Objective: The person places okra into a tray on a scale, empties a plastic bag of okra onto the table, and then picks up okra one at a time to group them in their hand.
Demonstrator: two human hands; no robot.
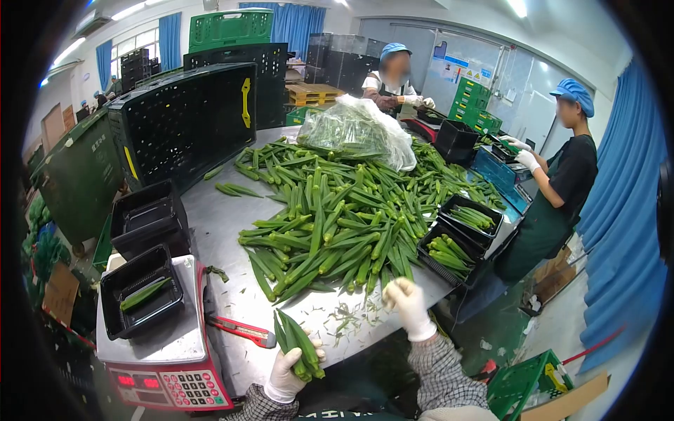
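Okra pods [293, 338] were bunched in the gloved left hand [284, 374], which grasped them around the lower part of the bundle at the near edge of the metal surface [235, 302]. Their long axis ran steeply, with the upper ends leaning forward and a little left and the lower ends down toward the wearer's body and slightly right. The black plastic tray [153, 320] on the red-framed digital scale [185, 338] lay forward and well to the left of that bundle, so the left hand was clearly the nearer one to it. A single okra pod [145, 295] rested inside, slanting from lower left to upper right, across the line of the held bundle. Between the scale and the bundle lay a red box cutter [240, 330], one end just beside the held pods. The right hand [409, 309], also gloved, was well apart to the right, its fingers curled by the front right margin of the okra heap [344, 224]; whether they gripped anything or touched the heap could not be told. That heap spread forward of both hands, nearest to the right one, with filled black trays [439, 269] at its right side.
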